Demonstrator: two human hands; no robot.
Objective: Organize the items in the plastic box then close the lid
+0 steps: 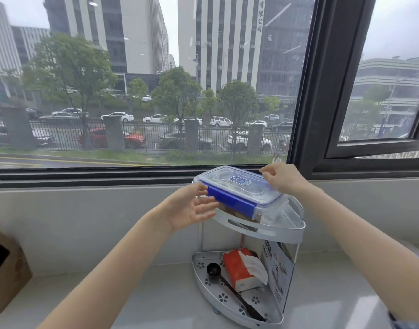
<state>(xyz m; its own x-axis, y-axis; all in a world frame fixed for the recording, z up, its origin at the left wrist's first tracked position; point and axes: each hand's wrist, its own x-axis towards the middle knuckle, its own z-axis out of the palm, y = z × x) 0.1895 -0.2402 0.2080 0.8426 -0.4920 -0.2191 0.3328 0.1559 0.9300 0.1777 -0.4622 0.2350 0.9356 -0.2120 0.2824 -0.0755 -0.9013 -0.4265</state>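
A clear plastic box (263, 210) with a clear lid (241, 184) and blue latches (232, 200) sits on the top tier of a grey corner rack (275, 231). The lid lies on the box. My left hand (192, 207) is beside the box's near left end, fingers spread, touching or almost touching the blue latch. My right hand (282, 178) rests on the far right edge of the lid, fingers curled onto it. Brownish contents show dimly through the box wall.
The rack's lower tier (203, 276) holds an orange tissue pack (241, 269) and a black long-handled scoop (230, 288). A cardboard box (6, 269) stands at the left edge. The rack stands on a pale sill below a large window (144, 91).
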